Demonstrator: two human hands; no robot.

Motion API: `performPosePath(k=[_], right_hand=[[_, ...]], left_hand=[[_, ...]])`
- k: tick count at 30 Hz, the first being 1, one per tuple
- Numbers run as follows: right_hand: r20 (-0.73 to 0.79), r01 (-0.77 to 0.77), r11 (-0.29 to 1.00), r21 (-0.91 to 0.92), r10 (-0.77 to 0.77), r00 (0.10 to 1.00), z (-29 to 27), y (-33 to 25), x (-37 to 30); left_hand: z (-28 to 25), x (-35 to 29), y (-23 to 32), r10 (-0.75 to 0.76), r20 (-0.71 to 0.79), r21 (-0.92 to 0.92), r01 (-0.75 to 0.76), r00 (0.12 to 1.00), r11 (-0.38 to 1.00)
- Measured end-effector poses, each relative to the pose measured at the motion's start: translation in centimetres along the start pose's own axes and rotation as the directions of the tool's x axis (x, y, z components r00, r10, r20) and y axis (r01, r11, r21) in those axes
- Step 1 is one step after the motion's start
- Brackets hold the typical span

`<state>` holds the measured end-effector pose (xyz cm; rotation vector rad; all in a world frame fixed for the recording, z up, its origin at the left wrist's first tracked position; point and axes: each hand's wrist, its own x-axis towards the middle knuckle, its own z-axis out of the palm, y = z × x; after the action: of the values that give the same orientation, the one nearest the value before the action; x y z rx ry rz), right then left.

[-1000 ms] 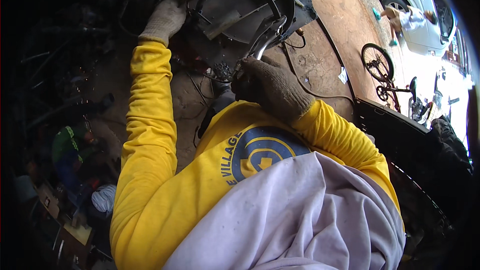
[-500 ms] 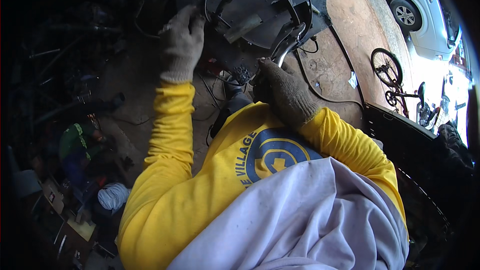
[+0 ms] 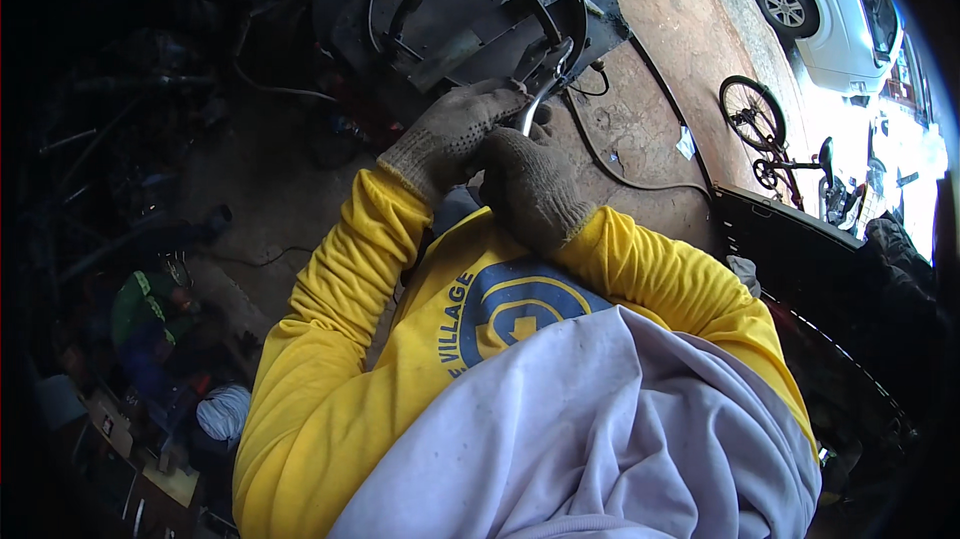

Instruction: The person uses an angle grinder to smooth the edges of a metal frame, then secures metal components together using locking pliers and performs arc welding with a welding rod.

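Note:
My right hand [image 3: 535, 184], in a grey-brown knitted glove, is closed around a shiny curved metal hand tool [image 3: 538, 102]. The tool's far end reaches a dark metal frame of curved bars [image 3: 540, 14]. My left hand [image 3: 455, 134], gloved with dark grip dots, lies against the right one. Its fingers are bent in at the tool's shaft, and their tips are partly hidden. Behind the bars is a dark round metal plate [image 3: 345, 4], with a flat metal strip [image 3: 440, 64] across it.
A hose [image 3: 610, 174] curves over the brown floor at the right. Beyond it are a bicycle [image 3: 765, 129] and a white vehicle [image 3: 830, 9]. A dark panel [image 3: 775, 224] stands right of my arm. At lower left, another person in green [image 3: 140, 304] is low down in shadow.
My left hand has come down and right from beside the round plate to the tool and my right hand. The right hand keeps its grip. The whole view has shifted slightly.

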<state>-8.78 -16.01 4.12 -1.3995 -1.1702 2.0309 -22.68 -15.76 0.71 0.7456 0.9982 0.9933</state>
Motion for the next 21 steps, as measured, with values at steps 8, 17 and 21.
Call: performPosePath(k=[8,17,21], right_hand=[[0.100,0.108,0.905,-0.410,-0.073,0.992,-1.9,-0.4,-1.1],[0.083,-0.355,0.929,-0.108,0.364,0.928,-6.0,-6.1,-2.4],[0.089,-0.426,0.785,-0.449,0.514,0.853,-7.6,-8.3,-2.9]], left_hand=[[0.2,0.7,0.6,-0.149,-0.022,-0.227,0.141,0.989,0.964],[-1.8,0.6,-0.8,-0.017,0.113,0.114,0.004,0.993,0.994],[-1.6,-0.7,-0.1,-0.062,0.281,0.217,-0.001,0.958,0.976]])
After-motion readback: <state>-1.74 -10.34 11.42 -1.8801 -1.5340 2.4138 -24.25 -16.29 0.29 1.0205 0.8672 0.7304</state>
